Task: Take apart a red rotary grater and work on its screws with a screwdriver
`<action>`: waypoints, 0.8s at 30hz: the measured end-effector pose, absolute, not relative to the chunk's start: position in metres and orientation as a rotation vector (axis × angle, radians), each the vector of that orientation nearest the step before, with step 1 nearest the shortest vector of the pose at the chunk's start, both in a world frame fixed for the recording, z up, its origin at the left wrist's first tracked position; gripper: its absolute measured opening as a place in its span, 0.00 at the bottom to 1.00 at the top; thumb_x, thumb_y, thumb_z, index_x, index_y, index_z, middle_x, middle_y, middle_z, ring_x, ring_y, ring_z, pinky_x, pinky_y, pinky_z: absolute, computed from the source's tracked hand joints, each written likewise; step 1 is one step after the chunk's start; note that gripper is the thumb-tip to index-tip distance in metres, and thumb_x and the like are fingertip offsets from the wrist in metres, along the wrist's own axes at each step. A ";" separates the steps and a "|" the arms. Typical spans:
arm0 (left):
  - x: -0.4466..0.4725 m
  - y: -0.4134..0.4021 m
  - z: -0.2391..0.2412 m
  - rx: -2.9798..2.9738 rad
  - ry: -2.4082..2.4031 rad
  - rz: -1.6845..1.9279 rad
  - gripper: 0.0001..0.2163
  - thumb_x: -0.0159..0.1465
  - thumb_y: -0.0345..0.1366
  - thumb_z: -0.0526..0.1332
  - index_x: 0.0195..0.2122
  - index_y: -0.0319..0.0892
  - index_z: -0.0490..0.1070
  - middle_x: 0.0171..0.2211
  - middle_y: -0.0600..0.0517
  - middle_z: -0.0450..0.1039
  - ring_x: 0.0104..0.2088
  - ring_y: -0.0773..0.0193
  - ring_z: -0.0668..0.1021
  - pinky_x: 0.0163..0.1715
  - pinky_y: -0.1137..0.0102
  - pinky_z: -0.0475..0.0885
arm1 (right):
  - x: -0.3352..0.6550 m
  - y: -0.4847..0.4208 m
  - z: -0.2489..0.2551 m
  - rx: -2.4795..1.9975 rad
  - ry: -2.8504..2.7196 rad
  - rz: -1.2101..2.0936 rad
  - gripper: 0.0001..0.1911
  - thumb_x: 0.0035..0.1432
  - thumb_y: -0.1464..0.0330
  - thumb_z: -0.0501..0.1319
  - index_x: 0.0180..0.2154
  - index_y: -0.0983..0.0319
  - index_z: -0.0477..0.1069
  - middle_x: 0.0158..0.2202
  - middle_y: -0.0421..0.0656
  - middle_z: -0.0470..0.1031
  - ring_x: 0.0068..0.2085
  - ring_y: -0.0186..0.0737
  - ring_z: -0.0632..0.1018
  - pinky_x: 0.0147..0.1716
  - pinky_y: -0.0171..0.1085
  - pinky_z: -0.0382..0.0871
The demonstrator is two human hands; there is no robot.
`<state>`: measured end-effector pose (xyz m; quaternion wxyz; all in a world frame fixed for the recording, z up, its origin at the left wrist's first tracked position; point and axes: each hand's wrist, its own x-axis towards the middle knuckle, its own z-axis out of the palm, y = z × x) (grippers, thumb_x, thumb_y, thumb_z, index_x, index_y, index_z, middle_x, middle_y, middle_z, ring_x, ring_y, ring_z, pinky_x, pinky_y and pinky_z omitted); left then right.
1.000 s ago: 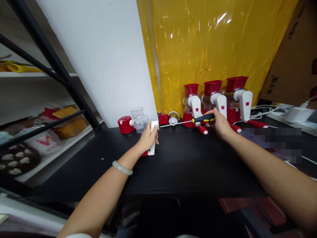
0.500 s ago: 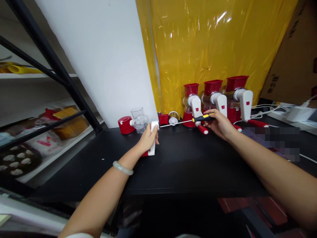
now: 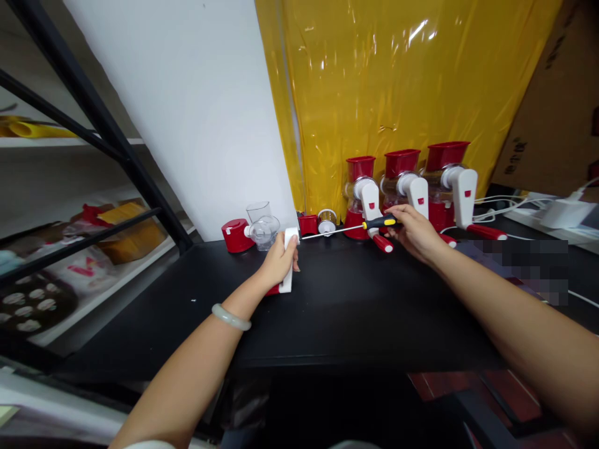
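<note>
My left hand [image 3: 279, 259] is closed around a white crank handle [image 3: 286, 284] with a red grip, held upright above the black table [image 3: 355, 318]. In my right hand [image 3: 414, 231] is a screwdriver [image 3: 380, 221] with a black and yellow handle. Its long shaft points left, and the tip meets the upper end of the crank handle; the exact contact is too small to make out. Behind my left hand stand a red base [image 3: 237, 236] and a clear plastic grater body [image 3: 264, 231]. A metal grater drum [image 3: 327, 221] lies by a red part [image 3: 308, 224] beyond the shaft.
Three assembled red and white rotary graters [image 3: 448, 181] stand along the back right, cranks facing me. Behind them hangs yellow plastic sheeting [image 3: 402, 81]. A white power strip [image 3: 556, 215] with cables sits at the right. A black-framed shelf [image 3: 140, 181] rises at the left.
The screwdriver handle has turned slightly in my right hand, and my fingers have shifted a little on it. My left hand keeps its hold on the crank handle.
</note>
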<state>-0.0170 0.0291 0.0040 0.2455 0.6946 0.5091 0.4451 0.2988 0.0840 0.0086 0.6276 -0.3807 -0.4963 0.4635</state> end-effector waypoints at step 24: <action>-0.013 0.024 0.009 1.868 1.408 1.220 0.15 0.70 0.52 0.50 0.38 0.45 0.55 0.24 0.59 0.67 0.17 0.68 0.74 0.20 0.71 0.71 | 0.300 0.086 0.005 -0.859 -1.116 1.060 0.13 0.47 0.60 0.66 0.33 0.57 0.67 0.30 0.39 0.72 0.26 0.33 0.71 0.24 0.35 0.67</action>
